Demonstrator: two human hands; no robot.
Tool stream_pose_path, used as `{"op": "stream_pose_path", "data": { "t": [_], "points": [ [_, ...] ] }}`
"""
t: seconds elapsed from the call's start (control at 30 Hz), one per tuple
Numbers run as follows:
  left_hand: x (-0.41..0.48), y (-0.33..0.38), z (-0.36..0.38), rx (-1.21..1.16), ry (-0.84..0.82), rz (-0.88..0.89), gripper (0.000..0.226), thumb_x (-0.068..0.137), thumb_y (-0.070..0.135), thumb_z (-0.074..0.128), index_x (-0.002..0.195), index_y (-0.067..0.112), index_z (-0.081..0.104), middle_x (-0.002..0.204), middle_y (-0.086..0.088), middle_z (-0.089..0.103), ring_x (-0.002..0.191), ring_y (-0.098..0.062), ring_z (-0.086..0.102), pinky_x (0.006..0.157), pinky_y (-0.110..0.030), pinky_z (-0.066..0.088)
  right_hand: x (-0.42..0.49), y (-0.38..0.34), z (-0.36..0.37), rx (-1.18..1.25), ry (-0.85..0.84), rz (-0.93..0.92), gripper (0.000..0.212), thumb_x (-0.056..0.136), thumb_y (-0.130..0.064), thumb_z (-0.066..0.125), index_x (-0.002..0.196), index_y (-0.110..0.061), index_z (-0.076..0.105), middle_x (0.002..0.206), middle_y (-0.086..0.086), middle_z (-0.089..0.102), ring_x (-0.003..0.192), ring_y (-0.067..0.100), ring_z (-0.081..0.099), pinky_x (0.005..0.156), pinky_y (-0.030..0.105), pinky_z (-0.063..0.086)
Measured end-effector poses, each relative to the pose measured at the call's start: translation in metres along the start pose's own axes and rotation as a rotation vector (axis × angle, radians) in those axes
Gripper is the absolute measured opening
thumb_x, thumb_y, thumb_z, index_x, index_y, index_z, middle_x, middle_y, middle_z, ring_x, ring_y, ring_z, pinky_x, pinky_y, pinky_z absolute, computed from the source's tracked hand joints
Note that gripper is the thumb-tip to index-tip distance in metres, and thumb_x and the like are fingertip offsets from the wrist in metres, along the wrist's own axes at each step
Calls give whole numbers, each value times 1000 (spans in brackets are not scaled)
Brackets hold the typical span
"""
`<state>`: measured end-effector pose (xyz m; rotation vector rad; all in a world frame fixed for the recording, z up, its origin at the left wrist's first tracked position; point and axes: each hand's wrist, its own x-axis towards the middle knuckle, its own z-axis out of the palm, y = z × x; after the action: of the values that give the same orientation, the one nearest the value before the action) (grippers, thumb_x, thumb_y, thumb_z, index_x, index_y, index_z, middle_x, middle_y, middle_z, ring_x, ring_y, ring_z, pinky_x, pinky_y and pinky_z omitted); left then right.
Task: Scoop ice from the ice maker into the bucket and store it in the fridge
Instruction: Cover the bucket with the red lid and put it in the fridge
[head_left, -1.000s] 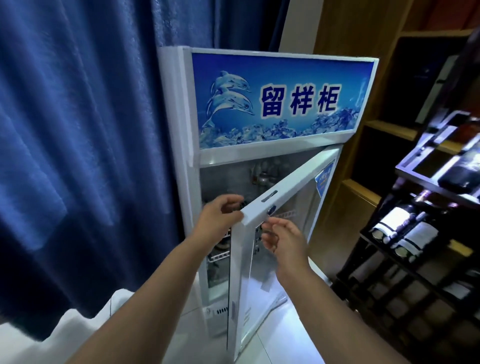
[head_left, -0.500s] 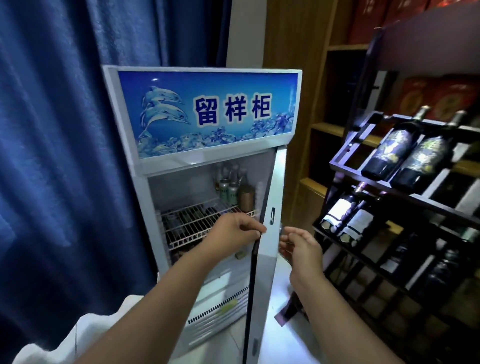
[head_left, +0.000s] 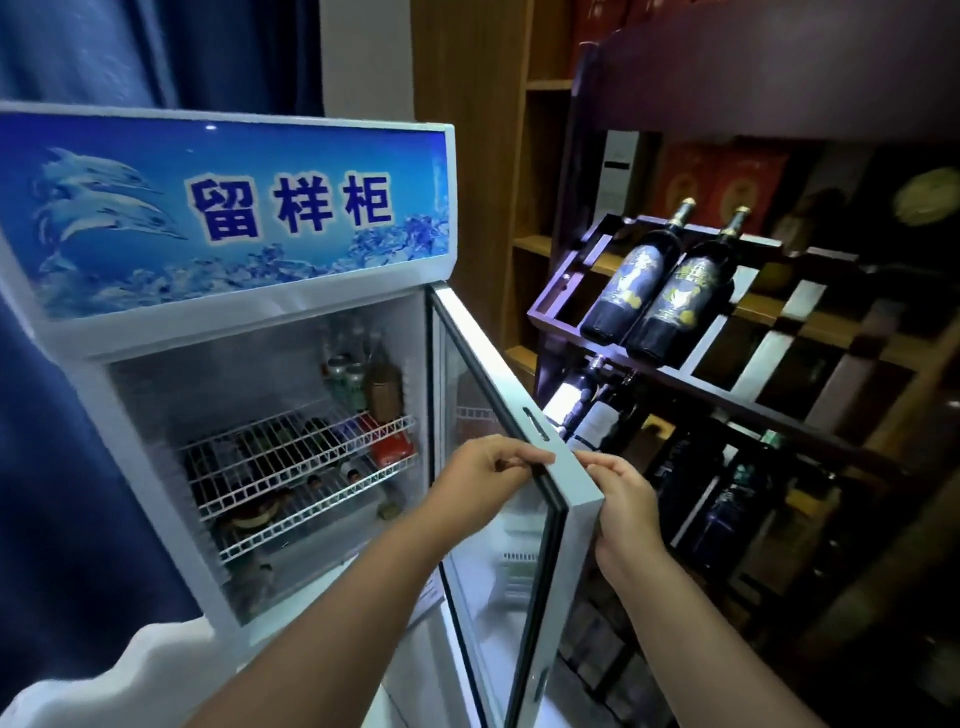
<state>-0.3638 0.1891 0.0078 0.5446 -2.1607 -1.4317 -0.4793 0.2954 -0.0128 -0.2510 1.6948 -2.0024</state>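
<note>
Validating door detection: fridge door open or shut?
Open: the fridge door stands clear of the cabinet, wire shelves exposed, left hand and right hand gripping its edge.

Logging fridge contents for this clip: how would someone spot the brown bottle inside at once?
Find the white fridge with the blue dolphin sign, its glass door open. On its top wire shelf, back right, stands the brown bottle. It is taller than the green cans left of it.

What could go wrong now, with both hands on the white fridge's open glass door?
The glass door stands near the dark wooden wine rack; opened wider, it may knock the lower bottles. The left hand grips the door edge and could get pinched. The white wire shelves look crowded; the bucket, not in view, may not fit.
</note>
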Motion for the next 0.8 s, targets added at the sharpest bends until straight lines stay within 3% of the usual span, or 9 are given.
{"op": "stream_pose_path", "data": {
  "t": [0.07, 0.17, 0.37, 0.47, 0.6, 0.7, 0.8],
  "points": [
    [11, 2, 20, -11, -23, -27, 38, 89, -1, 53, 96, 31, 73, 59, 14, 59, 44, -6, 40, 45, -16, 33, 8, -3, -20, 8, 32, 6, 16, 88, -2, 53, 83, -8, 67, 81, 17, 70, 70, 29, 65, 67, 42, 54],
    [26, 5, 45, 13, -55, -46, 44, 88, 1, 53, 101, 39, 70, 53, 14, 49, 42, -6, 34, 42, -18, 29, 19, -8, -45, 29, 97, -19, 22, 86, -1, 52, 76, -13, 67, 74, 12, 70, 65, 25, 65, 61, 36, 52],
    [44, 13, 77, 97, -98, -25, 52, 88, 8, 54, 99, 58, 59, 56, 11, 43, 51, -10, 38, 54, -30, 34, 33, -20, -75, 54, 172, -95, 25, 89, 0, 46, 79, -11, 65, 64, -1, 69, 56, 8, 64, 46, 18, 48],
    [51, 15, 87, 111, -104, -30, 51, 88, 10, 53, 105, 58, 57, 54, 13, 43, 52, -12, 38, 54, -33, 34, 37, -25, -86, 63, 172, -112, 23, 91, -1, 47, 82, -10, 65, 71, 2, 70, 60, 10, 66, 48, 18, 49],
    [56, 16, 95, 154, -113, -16, 50, 90, 14, 53, 108, 60, 51, 67, 4, 51, 51, -8, 41, 52, -31, 37, 37, -31, -93, 46, 221, -178, 22, 91, -2, 47, 85, -12, 66, 77, 0, 68, 60, 3, 66, 45, 11, 47],
    [57, 17, 97, 143, -121, -21, 44, 91, 15, 53, 119, 49, 55, 64, 5, 49, 45, -4, 37, 48, -27, 35, 33, -38, -91, 6, 243, -277, 21, 90, -2, 49, 87, -13, 67, 83, -2, 66, 64, -3, 64, 45, 5, 43],
    [52, 21, 96, 94, -104, 14, 39, 92, 18, 55, 126, 39, 56, 68, -11, 55, 54, -21, 48, 55, -38, 43, 28, -44, -86, -48, 253, -372, 25, 88, -3, 49, 83, -20, 67, 76, -11, 66, 61, -6, 61, 49, 9, 46]
  ]
}}
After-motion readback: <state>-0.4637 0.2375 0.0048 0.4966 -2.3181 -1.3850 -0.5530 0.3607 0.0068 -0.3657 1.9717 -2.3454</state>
